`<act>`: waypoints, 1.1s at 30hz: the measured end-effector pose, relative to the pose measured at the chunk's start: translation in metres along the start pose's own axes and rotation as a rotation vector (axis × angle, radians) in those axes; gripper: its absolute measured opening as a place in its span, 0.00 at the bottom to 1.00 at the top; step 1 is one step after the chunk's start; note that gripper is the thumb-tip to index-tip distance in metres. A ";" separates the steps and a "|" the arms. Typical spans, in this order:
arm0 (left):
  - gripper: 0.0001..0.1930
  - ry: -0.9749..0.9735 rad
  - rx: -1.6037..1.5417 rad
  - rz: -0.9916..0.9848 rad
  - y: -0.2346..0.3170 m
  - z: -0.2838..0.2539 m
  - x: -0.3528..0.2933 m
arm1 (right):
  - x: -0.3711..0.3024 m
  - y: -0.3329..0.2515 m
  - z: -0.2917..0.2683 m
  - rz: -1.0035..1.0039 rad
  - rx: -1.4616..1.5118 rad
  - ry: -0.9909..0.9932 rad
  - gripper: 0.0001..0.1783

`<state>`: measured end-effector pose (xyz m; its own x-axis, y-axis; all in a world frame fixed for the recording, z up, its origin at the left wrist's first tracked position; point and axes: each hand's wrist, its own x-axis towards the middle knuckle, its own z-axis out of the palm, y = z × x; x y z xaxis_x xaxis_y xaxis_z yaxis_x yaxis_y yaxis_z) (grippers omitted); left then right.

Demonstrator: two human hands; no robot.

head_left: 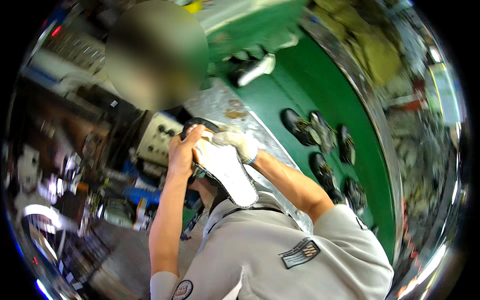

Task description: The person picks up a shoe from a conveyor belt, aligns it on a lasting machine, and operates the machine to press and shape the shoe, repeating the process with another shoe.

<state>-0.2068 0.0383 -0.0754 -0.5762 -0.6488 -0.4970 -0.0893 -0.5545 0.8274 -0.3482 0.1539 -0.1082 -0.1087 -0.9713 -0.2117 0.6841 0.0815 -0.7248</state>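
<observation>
A shoe upper (231,172) is held in front of my waist, its long white underside turned up toward me. Its edge is dark, with a black part at the far end and a strip of orange along the left side. My bare left hand (183,152) grips the left edge near that far end, thumb over the top. From the right, my right hand (237,143), in a pale knit work glove, is closed on the opposite edge. The glove hides part of the upper, and the fingers beneath it are out of sight.
Several black shoes (322,131) rest on a green conveyor belt (285,92) to the right, with a white-soled shoe (256,70) farther up. A metal ledge (212,101) borders the belt. A beige control box (159,137) with dark knobs stands left of my hands.
</observation>
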 end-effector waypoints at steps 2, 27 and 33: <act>0.22 -0.038 0.219 0.030 -0.025 0.014 0.028 | -0.011 -0.009 -0.052 0.036 -0.062 0.040 0.31; 0.17 0.472 0.480 -0.101 -0.110 -0.062 -0.078 | 0.209 0.010 -0.373 -0.001 -0.158 1.180 0.46; 0.17 0.489 0.433 0.144 -0.077 -0.101 -0.067 | 0.088 0.033 -0.232 0.029 0.417 0.156 0.41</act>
<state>-0.0793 0.0719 -0.1323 -0.1812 -0.9187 -0.3509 -0.4162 -0.2516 0.8738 -0.5025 0.1234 -0.3033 -0.1714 -0.9218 -0.3477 0.9173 -0.0205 -0.3977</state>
